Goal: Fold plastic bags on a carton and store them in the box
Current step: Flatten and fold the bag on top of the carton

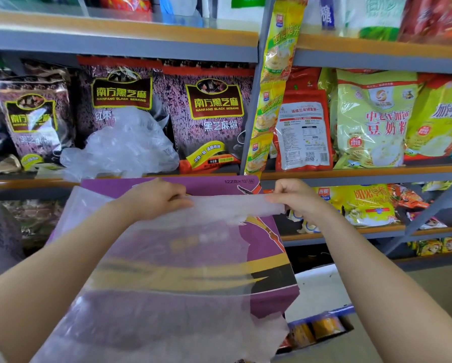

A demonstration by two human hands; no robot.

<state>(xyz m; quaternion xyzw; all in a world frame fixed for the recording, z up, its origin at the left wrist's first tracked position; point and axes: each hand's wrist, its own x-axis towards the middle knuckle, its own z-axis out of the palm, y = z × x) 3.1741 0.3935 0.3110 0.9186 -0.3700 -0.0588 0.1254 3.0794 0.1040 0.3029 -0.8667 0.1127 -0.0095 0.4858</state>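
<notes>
The translucent plastic bag [167, 271] veils most of the purple carton [261, 239] — the print beneath reads only as smeared bands of yellow and black. The bag's lower edge runs off the bottom of the frame. Fingertips of the left hand [158, 197] and right hand [294, 196] are tucked behind the bag's top fold, so the exact hold cannot be made out. Both forearms are cut by the frame edges. The box [321, 328] at lower right is partly behind the carton — its contents are blurred. Small print on the shelf packets [302, 132] is too fine to read.
</notes>
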